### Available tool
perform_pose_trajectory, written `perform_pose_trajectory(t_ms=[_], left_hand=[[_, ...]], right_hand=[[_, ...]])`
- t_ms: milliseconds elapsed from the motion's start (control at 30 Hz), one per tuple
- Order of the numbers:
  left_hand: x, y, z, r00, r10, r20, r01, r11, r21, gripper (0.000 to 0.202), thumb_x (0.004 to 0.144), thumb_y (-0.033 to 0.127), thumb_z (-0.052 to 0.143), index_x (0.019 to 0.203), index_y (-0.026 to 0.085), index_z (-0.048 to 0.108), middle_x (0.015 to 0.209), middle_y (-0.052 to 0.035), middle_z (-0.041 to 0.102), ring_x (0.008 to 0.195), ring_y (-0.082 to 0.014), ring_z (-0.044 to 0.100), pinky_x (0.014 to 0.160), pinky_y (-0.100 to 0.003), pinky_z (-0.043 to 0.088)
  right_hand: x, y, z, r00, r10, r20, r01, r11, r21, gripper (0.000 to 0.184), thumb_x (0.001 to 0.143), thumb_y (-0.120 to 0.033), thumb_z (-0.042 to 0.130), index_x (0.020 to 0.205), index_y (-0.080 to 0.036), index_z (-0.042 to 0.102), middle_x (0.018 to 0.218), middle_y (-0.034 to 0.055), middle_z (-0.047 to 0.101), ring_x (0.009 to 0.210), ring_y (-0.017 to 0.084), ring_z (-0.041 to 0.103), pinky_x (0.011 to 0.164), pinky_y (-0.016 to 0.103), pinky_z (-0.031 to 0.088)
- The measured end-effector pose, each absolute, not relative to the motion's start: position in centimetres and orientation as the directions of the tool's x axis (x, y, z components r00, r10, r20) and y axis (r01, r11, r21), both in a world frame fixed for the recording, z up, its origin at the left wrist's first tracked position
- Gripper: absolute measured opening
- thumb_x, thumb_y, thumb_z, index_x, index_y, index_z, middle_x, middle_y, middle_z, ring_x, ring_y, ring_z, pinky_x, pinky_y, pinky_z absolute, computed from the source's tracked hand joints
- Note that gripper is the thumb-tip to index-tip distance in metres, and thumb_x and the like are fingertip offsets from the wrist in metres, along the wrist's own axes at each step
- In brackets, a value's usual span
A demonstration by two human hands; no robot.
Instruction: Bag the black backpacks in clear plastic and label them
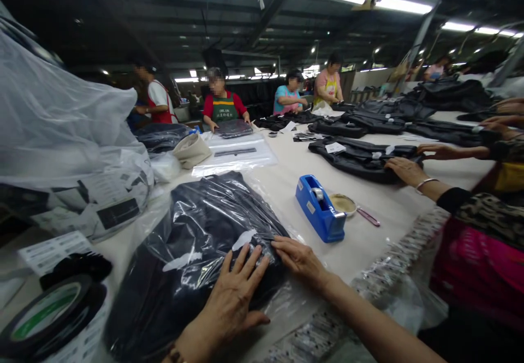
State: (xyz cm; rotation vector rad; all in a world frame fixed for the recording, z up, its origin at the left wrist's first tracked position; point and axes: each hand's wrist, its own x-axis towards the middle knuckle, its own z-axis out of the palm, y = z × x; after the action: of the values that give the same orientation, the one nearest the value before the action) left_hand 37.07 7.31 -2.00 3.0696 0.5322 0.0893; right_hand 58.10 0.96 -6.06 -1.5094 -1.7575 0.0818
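Note:
A clear plastic bag (196, 215) holding a folded black fabric item lies flat before me, with two white patches showing. My left hand (235, 286) rests on top of it, palm down and fingers spread. At the bag's right edge, my right hand (301, 262) has its fingers close together, gripping the plastic; its thumb is mostly hidden. To the right of the bag stands a blue tape dispenser (319, 210). A roll of tape (346, 204) and a thin pinkish tool (369, 216) lie behind it.
Large black tape rolls (49, 319) and printed label sheets (57, 251) lie at the left, below a big translucent sack (61, 117). Flat clear bags (245, 153) are farther back. A co-worker's hands (405, 172) touch black items (360, 158) at the right; several people work beyond.

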Motion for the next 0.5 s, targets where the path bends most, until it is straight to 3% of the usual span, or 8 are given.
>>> perform_pose_trajectory(t_ms=[133,233,333,500], left_hand=[[36.7,7.8,-1.5,0.940,0.340,-0.014,0.340,-0.938,0.067,0.103,0.061,0.052,0.075,0.143,0.027,0.017,0.150,-0.0106,0.022,0.137,-0.0354,0.018,0.104,-0.064,0.026],[36.4,8.2,-0.8,0.932,0.361,-0.042,0.364,-0.925,0.109,0.074,0.080,0.050,0.058,0.141,0.029,0.021,0.150,-0.0072,0.023,0.137,-0.0309,0.019,0.104,-0.062,0.027],[36.7,8.2,-0.1,0.913,0.404,-0.052,0.407,-0.902,0.144,0.049,0.090,0.036,0.044,0.137,0.032,0.031,0.148,-0.0031,0.029,0.136,-0.0261,0.024,0.105,-0.059,0.027],[38.0,7.4,-0.1,0.883,0.468,0.037,0.462,-0.880,0.108,0.064,0.073,0.036,0.069,0.130,0.025,0.043,0.143,-0.0077,0.039,0.133,-0.0315,0.029,0.106,-0.060,0.025]], right_hand=[[58.4,0.2,-5.9,0.048,0.853,0.519,0.790,0.286,-0.542,0.028,0.093,-0.026,0.042,0.112,-0.018,0.062,0.113,0.0066,0.065,0.106,0.014,0.059,0.095,0.028,0.047],[58.3,-1.7,-5.0,0.087,0.831,0.550,0.802,0.269,-0.533,0.030,0.092,-0.026,0.044,0.117,-0.015,0.057,0.119,0.0104,0.060,0.114,0.017,0.054,0.098,0.034,0.044],[57.9,-5.3,-4.6,0.042,0.756,0.653,0.873,0.290,-0.392,0.030,0.088,-0.021,0.050,0.117,-0.015,0.054,0.114,0.0118,0.061,0.111,0.020,0.053,0.095,0.039,0.044],[56.4,-9.5,-5.6,-0.225,0.775,0.591,0.891,0.409,-0.197,0.030,0.083,-0.012,0.044,0.110,-0.015,0.056,0.105,0.0080,0.063,0.101,0.020,0.054,0.088,0.038,0.040]])
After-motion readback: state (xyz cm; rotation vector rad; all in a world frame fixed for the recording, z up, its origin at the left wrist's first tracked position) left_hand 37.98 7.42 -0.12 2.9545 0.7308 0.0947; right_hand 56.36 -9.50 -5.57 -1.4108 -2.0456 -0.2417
